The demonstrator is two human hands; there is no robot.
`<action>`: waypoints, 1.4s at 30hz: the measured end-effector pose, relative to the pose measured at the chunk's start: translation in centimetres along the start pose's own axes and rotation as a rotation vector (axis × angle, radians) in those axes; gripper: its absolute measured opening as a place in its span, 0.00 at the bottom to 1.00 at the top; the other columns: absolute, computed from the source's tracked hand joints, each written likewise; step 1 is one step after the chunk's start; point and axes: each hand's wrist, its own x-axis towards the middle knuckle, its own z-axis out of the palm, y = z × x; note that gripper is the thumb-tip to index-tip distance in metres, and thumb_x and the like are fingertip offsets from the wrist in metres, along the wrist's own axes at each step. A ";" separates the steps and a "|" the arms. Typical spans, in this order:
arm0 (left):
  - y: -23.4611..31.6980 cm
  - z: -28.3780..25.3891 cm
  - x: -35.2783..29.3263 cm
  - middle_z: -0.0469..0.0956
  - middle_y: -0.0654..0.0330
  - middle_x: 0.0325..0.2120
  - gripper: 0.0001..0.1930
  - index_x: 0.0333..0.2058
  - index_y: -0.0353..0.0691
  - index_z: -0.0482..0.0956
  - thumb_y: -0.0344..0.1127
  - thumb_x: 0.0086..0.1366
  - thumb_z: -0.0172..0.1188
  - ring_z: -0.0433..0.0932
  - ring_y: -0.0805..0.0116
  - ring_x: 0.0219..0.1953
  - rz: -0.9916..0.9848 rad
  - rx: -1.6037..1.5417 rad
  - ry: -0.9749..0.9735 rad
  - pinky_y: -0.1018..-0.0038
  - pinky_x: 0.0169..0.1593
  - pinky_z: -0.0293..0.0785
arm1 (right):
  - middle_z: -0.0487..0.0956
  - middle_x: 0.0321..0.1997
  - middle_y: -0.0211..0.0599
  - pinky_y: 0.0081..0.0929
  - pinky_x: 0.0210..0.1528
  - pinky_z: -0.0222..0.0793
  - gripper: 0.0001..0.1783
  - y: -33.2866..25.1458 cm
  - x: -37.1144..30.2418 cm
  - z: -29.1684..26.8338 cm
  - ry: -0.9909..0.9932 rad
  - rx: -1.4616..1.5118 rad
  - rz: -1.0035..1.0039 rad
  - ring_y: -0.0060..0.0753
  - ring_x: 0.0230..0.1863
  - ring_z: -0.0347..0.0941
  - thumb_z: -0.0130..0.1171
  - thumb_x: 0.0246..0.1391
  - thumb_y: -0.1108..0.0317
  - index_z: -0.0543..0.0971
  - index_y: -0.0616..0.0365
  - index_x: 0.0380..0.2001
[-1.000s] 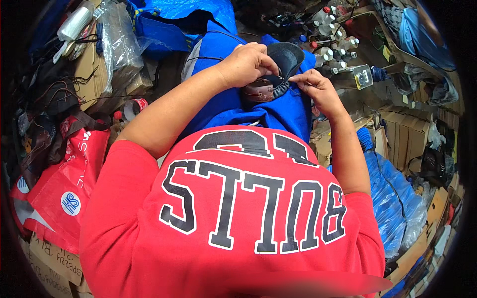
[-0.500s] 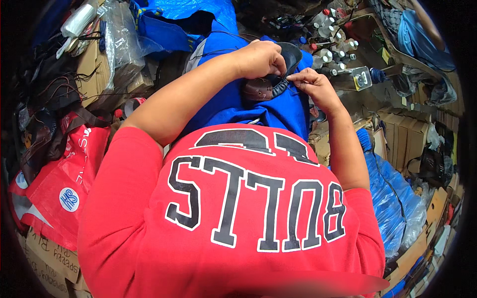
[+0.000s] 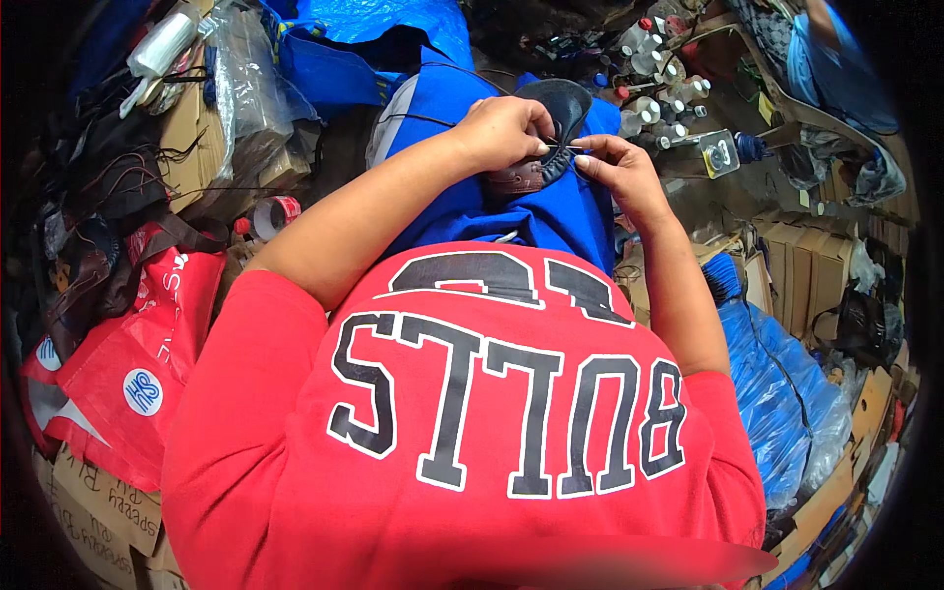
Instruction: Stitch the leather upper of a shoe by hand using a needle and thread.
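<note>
A dark shoe (image 3: 519,179) lies across the lap of my blue trousers (image 3: 423,177). It has a brown leather part, a gathered black edge and a broad black piece at its far end. My left hand (image 3: 506,133) is closed in a pinch over the shoe's opening, the fingertips at its black edge. To the right, my right hand (image 3: 619,169) pinches a thin, pale, needle-like piece (image 3: 575,147) pointing toward the left fingertips. A thin dark cord (image 3: 425,119) trails left from beside my left hand. What lies under the left fingers is hidden.
Several capped bottles (image 3: 669,98) stand at the far right. Blue plastic sheeting (image 3: 383,25) lies ahead, a red bag (image 3: 138,364) at the left. On the right are cardboard pieces (image 3: 801,265) and a blue plastic bundle (image 3: 767,374). A clear plastic cup (image 3: 270,216) lies by my left arm.
My left hand has shifted slightly down and left. My right hand's fingers have turned, and the thin pale piece now shows between the hands. The shoe has tilted a little.
</note>
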 end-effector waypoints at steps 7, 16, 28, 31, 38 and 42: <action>0.0 0.2 1.3 0.78 0.62 0.24 0.08 0.31 0.38 0.79 0.29 0.51 0.65 0.76 0.73 0.29 0.073 -0.091 -0.098 0.76 0.36 0.71 | 0.77 0.28 0.24 0.15 0.34 0.65 0.06 -0.3 1.3 -0.3 -0.037 -0.191 -0.051 0.14 0.30 0.68 0.66 0.47 0.70 0.79 0.59 0.28; 0.2 -1.5 -0.6 0.75 0.54 0.25 0.04 0.29 0.40 0.77 0.30 0.53 0.60 0.75 0.58 0.31 0.320 0.279 0.067 0.69 0.35 0.71 | 0.73 0.31 0.23 0.16 0.41 0.62 0.07 0.0 -0.4 -2.4 -0.034 -0.088 -0.039 0.15 0.34 0.66 0.63 0.50 0.67 0.77 0.56 0.26; 2.0 -1.1 0.2 0.78 0.49 0.30 0.08 0.36 0.40 0.75 0.34 0.58 0.54 0.76 0.47 0.35 0.295 0.424 -0.172 0.59 0.37 0.71 | 0.71 0.34 0.35 0.25 0.40 0.66 0.08 -0.9 0.4 -6.9 0.295 -0.823 -0.308 0.30 0.36 0.69 0.63 0.46 0.64 0.79 0.57 0.28; 1.7 -1.5 0.4 0.77 0.48 0.29 0.08 0.35 0.40 0.74 0.34 0.59 0.54 0.76 0.47 0.35 0.309 0.448 -0.182 0.58 0.36 0.70 | 0.74 0.37 0.37 0.33 0.39 0.69 0.09 -0.6 0.7 -6.0 0.452 -0.824 -0.395 0.37 0.35 0.72 0.60 0.47 0.64 0.80 0.56 0.30; 1.7 -1.9 -0.3 0.76 0.47 0.28 0.07 0.34 0.39 0.72 0.34 0.59 0.53 0.75 0.45 0.34 0.292 0.470 -0.208 0.57 0.36 0.69 | 0.76 0.30 0.34 0.35 0.47 0.59 0.08 -4.9 -1.4 0.7 -0.076 -1.364 -0.443 0.39 0.38 0.71 0.55 0.45 0.73 0.73 0.52 0.32; 0.2 -3.1 -0.9 0.74 0.48 0.26 0.06 0.31 0.38 0.71 0.33 0.58 0.52 0.74 0.45 0.33 0.433 0.411 -0.162 0.57 0.35 0.69 | 0.76 0.28 0.36 0.36 0.46 0.59 0.08 -4.5 -0.6 0.2 -0.120 -1.330 -0.477 0.41 0.38 0.71 0.54 0.43 0.75 0.71 0.53 0.30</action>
